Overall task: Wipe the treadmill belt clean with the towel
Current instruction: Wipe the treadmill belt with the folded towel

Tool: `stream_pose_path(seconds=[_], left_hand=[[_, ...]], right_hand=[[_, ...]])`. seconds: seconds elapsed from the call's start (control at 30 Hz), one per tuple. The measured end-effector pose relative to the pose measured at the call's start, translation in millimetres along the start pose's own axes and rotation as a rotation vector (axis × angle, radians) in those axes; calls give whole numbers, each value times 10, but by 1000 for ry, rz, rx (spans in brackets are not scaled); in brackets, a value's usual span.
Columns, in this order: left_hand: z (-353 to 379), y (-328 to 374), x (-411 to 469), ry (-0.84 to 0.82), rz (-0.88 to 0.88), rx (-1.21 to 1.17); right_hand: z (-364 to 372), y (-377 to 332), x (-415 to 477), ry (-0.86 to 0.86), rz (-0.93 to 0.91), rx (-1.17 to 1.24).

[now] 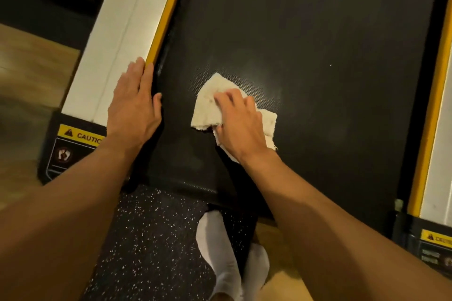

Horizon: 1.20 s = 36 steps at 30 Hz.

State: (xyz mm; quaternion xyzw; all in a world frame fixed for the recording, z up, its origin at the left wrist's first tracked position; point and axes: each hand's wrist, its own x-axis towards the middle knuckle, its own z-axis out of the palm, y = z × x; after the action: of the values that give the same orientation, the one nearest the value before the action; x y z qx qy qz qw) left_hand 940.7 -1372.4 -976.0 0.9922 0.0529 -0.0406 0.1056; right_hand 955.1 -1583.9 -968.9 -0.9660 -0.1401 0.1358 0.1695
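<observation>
**A:** Where is the towel (210,102)?

**B:** Bunched on the treadmill belt (318,44), near its rear end and toward its left edge. The right hand (238,124) covers it, fingers curled down over the cloth and thumb at its six o'clock edge, pressing it onto the belt. Bunching it probably gives the palm a thick pad to bear down on.

**A:** And the left hand (133,102)?

**B:** It is at nine o'clock from the towel, flat with fingers straight and close together. It rests on the side rail (117,39) along the yellow strip (168,7) and holds nothing. I read it as a prop for the lean forward.

**A:** How much is left?

**B:** Likely plenty. Pale specks show on the belt toward twelve and two o'clock, well apart from the towel.
</observation>
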Motion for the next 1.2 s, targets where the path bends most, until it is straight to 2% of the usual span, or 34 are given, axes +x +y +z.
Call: stream_pose_path(seconds=[0.17, 0.33, 0.43, 0.57, 0.63, 0.77, 0.83, 0.93, 1.0, 1.07, 1.2], left_hand=[[59, -123, -24, 44, 50, -27], [80, -150, -23, 62, 60, -11], [81, -176, -21, 79, 64, -56], [60, -293, 23, 64, 117, -123], [50, -377, 48, 42, 160, -103], [54, -397, 61, 44, 182, -74], [46, -399, 66, 35, 176, -70], [41, -397, 77, 35, 179, -76], [47, -394, 74, 38, 188, -83], [49, -402, 77, 37, 188, -88], [42, -395, 79, 29, 174, -81]], right_hand=[[-38, 161, -188, -91, -139, 8], [4, -90, 167, -5, -33, 18], [132, -296, 65, -16, -124, 14], [43, -28, -109, -113, -259, 68], [-34, 69, -2, -133, -239, 58], [42, -202, 216, -34, -31, 32], [115, -351, 116, -24, -64, 9], [162, -300, -201, -143, -252, 40], [118, -190, -322, -208, -303, 63], [98, -145, -276, -194, -295, 49], [175, -384, 21, -58, -164, 45]])
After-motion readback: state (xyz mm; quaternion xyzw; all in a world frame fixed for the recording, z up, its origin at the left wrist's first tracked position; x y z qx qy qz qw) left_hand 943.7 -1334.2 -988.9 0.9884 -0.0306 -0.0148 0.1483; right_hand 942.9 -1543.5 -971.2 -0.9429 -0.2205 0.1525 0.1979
